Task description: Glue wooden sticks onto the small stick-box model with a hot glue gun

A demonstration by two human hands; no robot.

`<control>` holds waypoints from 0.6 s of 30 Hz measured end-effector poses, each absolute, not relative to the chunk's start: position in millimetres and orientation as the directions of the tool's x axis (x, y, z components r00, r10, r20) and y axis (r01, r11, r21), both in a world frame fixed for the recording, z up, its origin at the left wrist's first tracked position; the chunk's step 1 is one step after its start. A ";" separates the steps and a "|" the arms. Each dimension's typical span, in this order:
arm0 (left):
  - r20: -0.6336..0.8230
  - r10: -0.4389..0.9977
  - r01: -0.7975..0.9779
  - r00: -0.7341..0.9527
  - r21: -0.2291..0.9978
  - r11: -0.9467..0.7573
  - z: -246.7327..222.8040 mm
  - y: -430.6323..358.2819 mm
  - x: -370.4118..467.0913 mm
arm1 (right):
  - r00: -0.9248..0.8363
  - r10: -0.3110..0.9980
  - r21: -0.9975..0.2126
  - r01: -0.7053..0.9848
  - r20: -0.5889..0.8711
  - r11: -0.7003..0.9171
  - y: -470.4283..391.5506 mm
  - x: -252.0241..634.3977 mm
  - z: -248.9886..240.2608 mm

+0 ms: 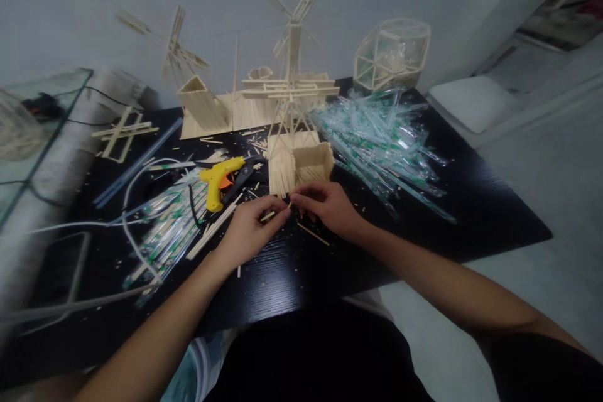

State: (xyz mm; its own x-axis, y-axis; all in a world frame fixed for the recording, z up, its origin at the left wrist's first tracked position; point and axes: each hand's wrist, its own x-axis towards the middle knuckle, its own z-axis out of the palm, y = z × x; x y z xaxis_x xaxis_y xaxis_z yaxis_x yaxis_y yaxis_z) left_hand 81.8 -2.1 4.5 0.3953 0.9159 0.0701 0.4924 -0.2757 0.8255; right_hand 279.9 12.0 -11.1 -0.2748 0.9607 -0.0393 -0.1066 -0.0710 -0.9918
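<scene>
My left hand [252,229] and my right hand [332,208] meet fingertip to fingertip at the front of a windmill model built of thin wooden sticks [292,56]. Both pinch a short wooden stick [268,217], of which a pale bit shows under the left fingers; its other end is hard to make out. Just beyond the fingers are the model's slatted base [281,166] and a small open stick box [318,160]. One loose stick [313,234] lies on the table below my right hand.
A yellow hot glue gun [214,182] and black-handled pliers [245,174] lie left of the model, by packaged sticks [172,220] and a white cord [126,201]. Clear wrappers [386,132] heap at right. Behind stand another windmill [202,103] and a faceted stick frame [393,53].
</scene>
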 end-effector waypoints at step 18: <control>-0.048 0.950 0.717 0.307 0.668 -0.198 28.3 9.4 64.2 | -0.548 0.829 -0.556 0.726 -0.112 0.404 -22.1 299.5 21.5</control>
State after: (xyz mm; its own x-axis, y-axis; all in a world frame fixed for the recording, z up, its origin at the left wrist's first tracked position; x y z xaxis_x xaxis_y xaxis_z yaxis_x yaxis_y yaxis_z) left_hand 64.2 9.4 28.3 0.3074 0.9504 -0.0478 0.7170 -0.1983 0.6683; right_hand 299.5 -22.1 21.5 -0.5477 0.8291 -0.1123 0.7261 0.4044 -0.5561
